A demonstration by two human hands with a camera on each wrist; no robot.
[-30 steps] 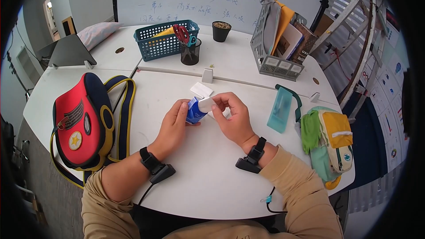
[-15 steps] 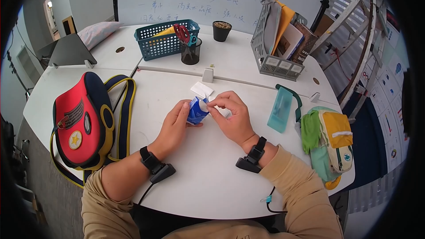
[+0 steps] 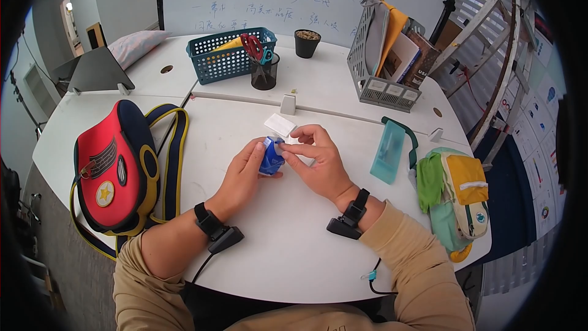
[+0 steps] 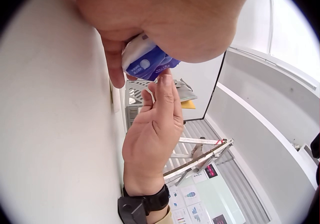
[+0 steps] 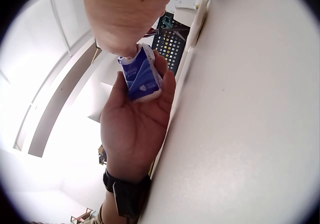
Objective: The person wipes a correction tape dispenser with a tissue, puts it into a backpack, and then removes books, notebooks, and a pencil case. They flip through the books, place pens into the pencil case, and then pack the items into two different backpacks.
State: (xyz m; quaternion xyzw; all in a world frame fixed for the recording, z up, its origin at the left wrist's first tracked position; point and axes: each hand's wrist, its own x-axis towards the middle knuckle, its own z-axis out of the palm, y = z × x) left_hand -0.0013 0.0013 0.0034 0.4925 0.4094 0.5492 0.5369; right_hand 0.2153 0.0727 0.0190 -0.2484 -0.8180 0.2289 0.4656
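While your left hand [image 3: 241, 170] grips the blue tissue pack [image 3: 269, 161] up over the table [image 3: 278, 239] and your right hand [image 3: 318, 164] pinches its end, I'd go easy, because that wrapper looks thin and could rip or crumple if you tug hard, and if your left loosens it'd probably drop near the folded white tissue [image 3: 280, 124] just beyond

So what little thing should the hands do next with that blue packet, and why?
Maybe nudge the white piece a little deeper with the right hand, while the left hand holds the blue packet steady. A second ago that piece stuck out; now only a bit shows beside the right hand's fingers.
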